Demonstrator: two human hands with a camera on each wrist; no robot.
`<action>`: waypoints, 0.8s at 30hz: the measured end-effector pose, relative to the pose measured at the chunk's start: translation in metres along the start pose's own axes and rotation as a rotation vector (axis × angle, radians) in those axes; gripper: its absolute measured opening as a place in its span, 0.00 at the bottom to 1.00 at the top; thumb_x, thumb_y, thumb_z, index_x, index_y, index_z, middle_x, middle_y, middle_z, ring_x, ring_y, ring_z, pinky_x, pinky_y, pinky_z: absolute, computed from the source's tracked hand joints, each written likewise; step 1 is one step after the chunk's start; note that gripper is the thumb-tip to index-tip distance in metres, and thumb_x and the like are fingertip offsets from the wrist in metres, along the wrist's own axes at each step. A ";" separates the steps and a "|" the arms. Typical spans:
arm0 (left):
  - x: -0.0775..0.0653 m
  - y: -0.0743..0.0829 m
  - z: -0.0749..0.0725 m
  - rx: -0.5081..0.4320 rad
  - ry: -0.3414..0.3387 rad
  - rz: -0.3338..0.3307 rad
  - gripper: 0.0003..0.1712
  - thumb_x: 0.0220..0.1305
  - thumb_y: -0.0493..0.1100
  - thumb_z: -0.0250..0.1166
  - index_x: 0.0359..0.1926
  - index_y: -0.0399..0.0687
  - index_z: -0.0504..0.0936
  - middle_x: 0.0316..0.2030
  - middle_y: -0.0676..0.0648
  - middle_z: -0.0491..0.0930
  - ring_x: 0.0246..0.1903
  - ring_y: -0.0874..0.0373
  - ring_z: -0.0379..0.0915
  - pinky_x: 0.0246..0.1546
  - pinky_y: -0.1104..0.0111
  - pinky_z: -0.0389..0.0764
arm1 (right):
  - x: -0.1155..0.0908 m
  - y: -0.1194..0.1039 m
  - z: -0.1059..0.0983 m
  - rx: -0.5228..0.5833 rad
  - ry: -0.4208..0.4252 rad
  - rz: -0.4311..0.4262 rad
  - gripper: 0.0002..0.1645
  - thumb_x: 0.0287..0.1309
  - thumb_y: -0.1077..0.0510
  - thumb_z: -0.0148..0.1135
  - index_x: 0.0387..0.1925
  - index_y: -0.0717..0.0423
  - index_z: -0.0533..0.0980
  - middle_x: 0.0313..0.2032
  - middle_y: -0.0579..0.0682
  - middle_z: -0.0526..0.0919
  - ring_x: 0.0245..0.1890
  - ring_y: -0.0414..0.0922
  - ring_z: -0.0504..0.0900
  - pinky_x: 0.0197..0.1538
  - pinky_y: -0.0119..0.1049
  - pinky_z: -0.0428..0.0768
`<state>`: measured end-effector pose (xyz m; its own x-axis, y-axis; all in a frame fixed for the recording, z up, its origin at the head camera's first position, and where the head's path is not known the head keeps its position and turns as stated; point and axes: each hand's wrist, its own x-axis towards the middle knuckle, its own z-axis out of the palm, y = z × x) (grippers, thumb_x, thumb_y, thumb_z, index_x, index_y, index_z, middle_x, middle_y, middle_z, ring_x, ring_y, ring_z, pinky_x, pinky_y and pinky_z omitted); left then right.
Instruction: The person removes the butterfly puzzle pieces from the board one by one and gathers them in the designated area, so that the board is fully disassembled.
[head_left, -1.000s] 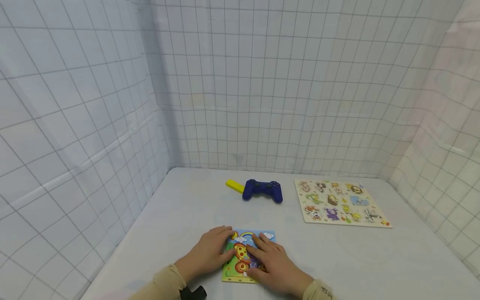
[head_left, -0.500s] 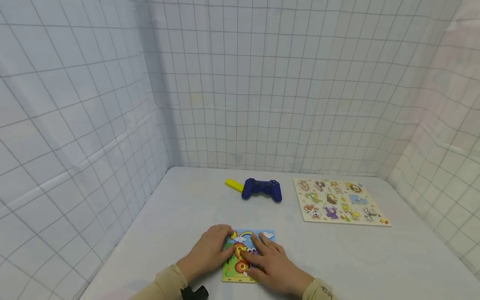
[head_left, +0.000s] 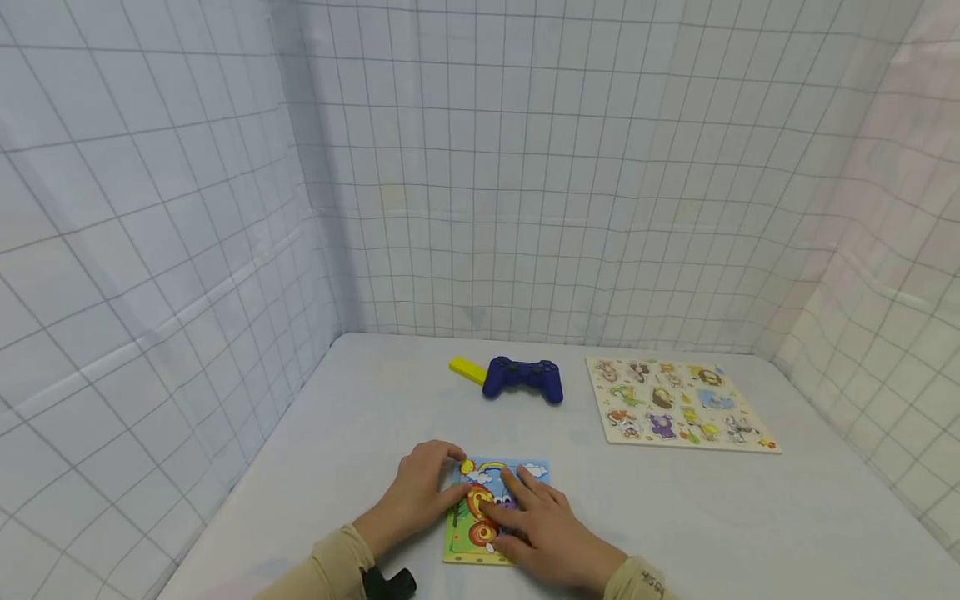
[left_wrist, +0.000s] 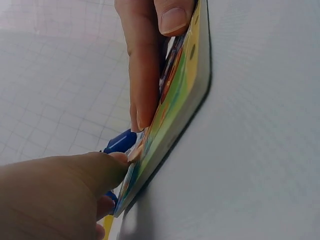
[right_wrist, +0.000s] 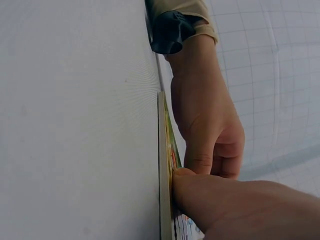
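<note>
A small cartoon picture puzzle board [head_left: 468, 552] lies flat on the white table, close to me. Its picture has a sun, a rainbow, clouds and an orange swirl. My left hand [head_left: 414, 493] grips its upper left corner with bent fingers, the thumb [left_wrist: 112, 167] on the picture face. Across the right half rests my right hand [head_left: 551, 533], fingers spread and fairly straight, fingertips touching the picture. Those fingers hide much of the board's right side. In the right wrist view, the right thumb [right_wrist: 187, 187] presses near the board's edge [right_wrist: 163, 145].
Further back, a dark blue game controller [head_left: 522, 379] touches or nearly touches a yellow block [head_left: 467, 369]. A larger animal puzzle board [head_left: 678, 392] lies at the back right. White gridded cloth walls [head_left: 480, 208] enclose the table. A black device [head_left: 390, 585] sits at my left wrist.
The left fingers have risen and bent more at the board's upper left corner. The right index finger has shifted slightly down and left over the picture. The board has barely moved.
</note>
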<state>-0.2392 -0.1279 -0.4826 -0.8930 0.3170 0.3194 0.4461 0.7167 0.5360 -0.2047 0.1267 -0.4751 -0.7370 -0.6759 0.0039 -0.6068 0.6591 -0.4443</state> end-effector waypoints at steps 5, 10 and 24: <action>0.002 -0.002 0.002 -0.063 0.041 0.004 0.17 0.63 0.47 0.75 0.50 0.54 0.80 0.40 0.61 0.82 0.51 0.56 0.76 0.57 0.49 0.74 | 0.000 -0.001 -0.001 0.001 -0.004 -0.001 0.31 0.77 0.34 0.46 0.76 0.28 0.63 0.82 0.54 0.47 0.81 0.62 0.44 0.72 0.69 0.54; 0.004 -0.003 0.003 -0.093 0.071 -0.023 0.16 0.62 0.47 0.76 0.49 0.56 0.83 0.33 0.67 0.84 0.47 0.59 0.79 0.53 0.53 0.77 | 0.000 0.000 0.000 0.006 0.002 -0.009 0.31 0.76 0.33 0.46 0.76 0.28 0.63 0.82 0.55 0.48 0.81 0.63 0.45 0.71 0.70 0.54; 0.003 -0.011 -0.018 -0.342 0.150 -0.293 0.17 0.63 0.44 0.75 0.53 0.55 0.85 0.35 0.59 0.86 0.38 0.63 0.81 0.45 0.64 0.81 | -0.002 0.005 0.000 0.005 -0.008 0.001 0.31 0.76 0.31 0.45 0.75 0.27 0.63 0.81 0.54 0.50 0.81 0.60 0.46 0.72 0.68 0.54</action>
<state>-0.2460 -0.1464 -0.4735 -0.9770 0.0214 0.2122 0.1933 0.5087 0.8390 -0.2061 0.1310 -0.4771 -0.7354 -0.6776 -0.0034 -0.6045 0.6584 -0.4485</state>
